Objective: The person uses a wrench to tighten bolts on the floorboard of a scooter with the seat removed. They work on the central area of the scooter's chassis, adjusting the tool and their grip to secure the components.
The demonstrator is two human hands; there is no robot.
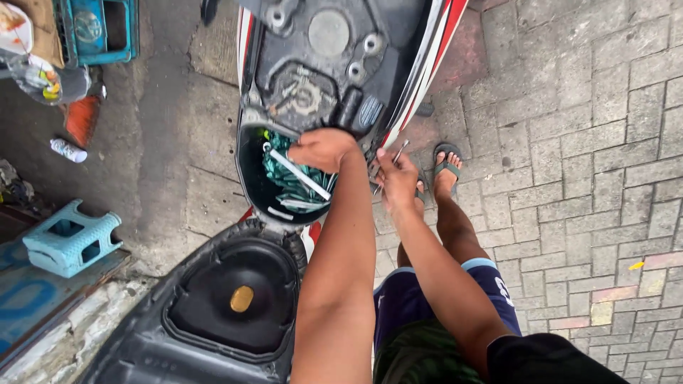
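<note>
The right hand (pixel 397 178) has its grip closed on a thin metal tool (pixel 393 161), held over the right edge of the scooter's open storage bin (pixel 249 167). The left hand (pixel 324 148) is curled, knuckles up, at the bin's upper rim, touching a green plastic bag (pixel 284 178) inside; whether it grips anything I cannot tell. The slim tool could slip from the fingers into the bin or onto the paving (pixel 583 142). The raised seat (pixel 228 313) sits below.

The paved ground (pixel 590 142) carries a scooter (pixel 334 64), turquoise stool (pixel 70 238) and small bottle (pixel 68 150).
</note>
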